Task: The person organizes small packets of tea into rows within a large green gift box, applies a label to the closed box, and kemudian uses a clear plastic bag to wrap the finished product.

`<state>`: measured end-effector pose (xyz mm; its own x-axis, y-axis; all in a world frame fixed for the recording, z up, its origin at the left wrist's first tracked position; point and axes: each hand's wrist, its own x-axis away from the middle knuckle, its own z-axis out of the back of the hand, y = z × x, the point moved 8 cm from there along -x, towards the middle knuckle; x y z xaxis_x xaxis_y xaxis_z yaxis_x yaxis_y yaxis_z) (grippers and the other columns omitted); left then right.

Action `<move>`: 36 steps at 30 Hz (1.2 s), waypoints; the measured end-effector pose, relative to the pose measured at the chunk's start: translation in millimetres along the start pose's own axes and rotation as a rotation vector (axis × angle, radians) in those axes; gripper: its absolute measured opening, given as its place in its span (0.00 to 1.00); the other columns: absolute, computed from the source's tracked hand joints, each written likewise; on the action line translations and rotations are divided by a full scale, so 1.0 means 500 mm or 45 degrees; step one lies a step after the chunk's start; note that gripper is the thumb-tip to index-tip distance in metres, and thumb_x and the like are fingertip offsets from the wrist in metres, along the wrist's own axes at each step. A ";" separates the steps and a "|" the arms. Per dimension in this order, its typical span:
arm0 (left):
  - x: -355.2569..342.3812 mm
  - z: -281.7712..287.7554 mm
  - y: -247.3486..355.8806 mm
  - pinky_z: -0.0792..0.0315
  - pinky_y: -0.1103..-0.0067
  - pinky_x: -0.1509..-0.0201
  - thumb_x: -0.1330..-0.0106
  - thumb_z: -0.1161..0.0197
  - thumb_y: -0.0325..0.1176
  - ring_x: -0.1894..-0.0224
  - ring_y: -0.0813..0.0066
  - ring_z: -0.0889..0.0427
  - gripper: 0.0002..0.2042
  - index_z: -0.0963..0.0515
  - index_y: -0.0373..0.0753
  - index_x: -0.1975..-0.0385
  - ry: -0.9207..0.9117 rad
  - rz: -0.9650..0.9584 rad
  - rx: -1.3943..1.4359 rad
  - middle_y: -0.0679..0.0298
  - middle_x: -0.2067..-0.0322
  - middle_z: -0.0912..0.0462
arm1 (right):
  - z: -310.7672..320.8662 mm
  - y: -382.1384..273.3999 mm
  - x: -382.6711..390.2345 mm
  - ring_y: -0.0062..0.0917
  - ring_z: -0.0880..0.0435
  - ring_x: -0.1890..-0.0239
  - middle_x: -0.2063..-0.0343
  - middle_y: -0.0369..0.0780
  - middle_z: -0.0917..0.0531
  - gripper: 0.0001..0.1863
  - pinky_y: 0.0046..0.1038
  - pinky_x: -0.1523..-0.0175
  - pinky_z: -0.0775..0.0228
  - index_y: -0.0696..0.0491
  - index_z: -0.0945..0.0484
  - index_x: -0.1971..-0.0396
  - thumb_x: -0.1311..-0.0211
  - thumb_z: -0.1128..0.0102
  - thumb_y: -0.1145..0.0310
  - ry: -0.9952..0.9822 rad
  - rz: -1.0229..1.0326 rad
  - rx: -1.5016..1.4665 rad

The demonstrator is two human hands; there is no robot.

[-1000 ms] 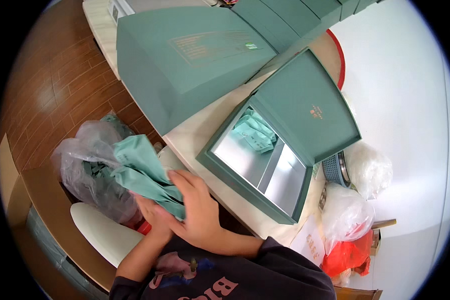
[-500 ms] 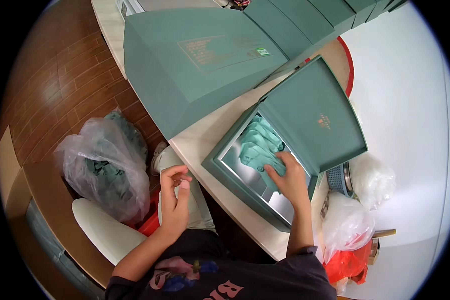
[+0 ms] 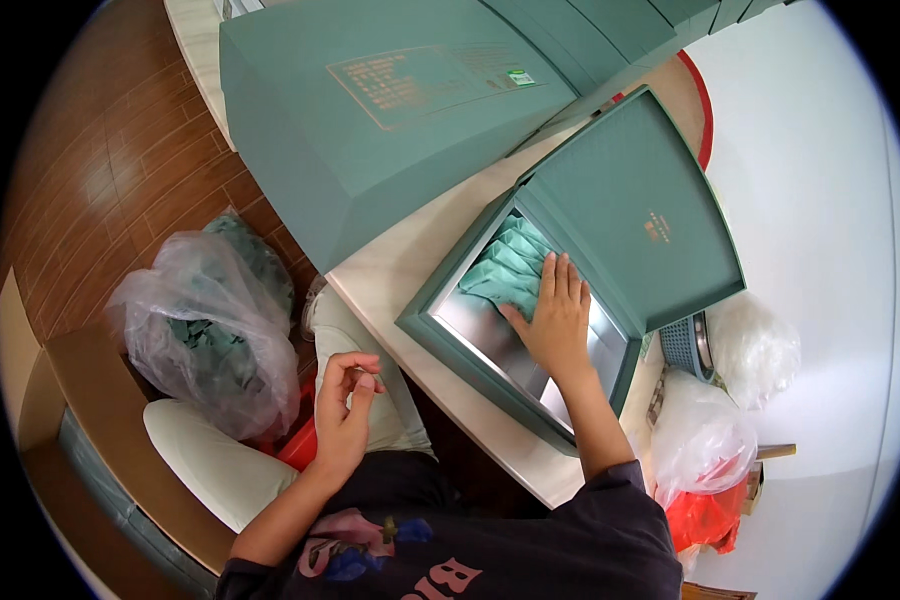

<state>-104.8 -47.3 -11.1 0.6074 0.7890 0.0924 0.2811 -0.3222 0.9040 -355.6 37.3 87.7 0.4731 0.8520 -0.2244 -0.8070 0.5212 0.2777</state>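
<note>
A green gift box (image 3: 485, 385) with a shiny silver lining stands on the table, its hinged lid (image 3: 645, 215) raised toward the right. At the far end inside lie several overlapping soft green pieces (image 3: 510, 262), folded like small pouches; their exact kind is unclear. My right hand (image 3: 555, 325) rests flat over their near edge with fingers stretched out. Bare silver lining shows on the near side. Over my lap, left of the box, my left hand (image 3: 344, 410) hovers with loosely curled fingers and nothing visible in it.
Closed green boxes (image 3: 370, 120) are stacked behind, on the pale table (image 3: 370, 285). Left on the floor are a clear plastic bag (image 3: 210, 340) of green pieces and a brown carton (image 3: 120, 430). A blue basket (image 3: 682, 348) and plastic bags (image 3: 705, 435) sit at right.
My right hand has gone from gripping the green pieces to lying flat on them. The pieces now sit tighter at the box's far end. My left hand has barely moved.
</note>
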 end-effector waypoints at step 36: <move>0.373 0.788 -0.050 0.42 0.66 0.39 0.44 0.44 0.21 0.46 0.56 0.34 0.12 0.27 0.37 0.60 1.632 0.614 -1.309 0.55 0.55 0.28 | -0.966 -1.142 -0.174 0.43 0.25 0.47 0.49 0.53 0.25 0.26 0.37 0.42 0.34 0.59 0.31 0.46 0.46 0.44 0.67 -1.333 0.501 -0.459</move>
<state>294.2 -98.0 -181.0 -0.5958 0.7770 0.2033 -0.6034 -0.6001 0.5251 -106.7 -358.4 -502.7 0.0934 0.6641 0.7418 -0.9361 0.3122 -0.1617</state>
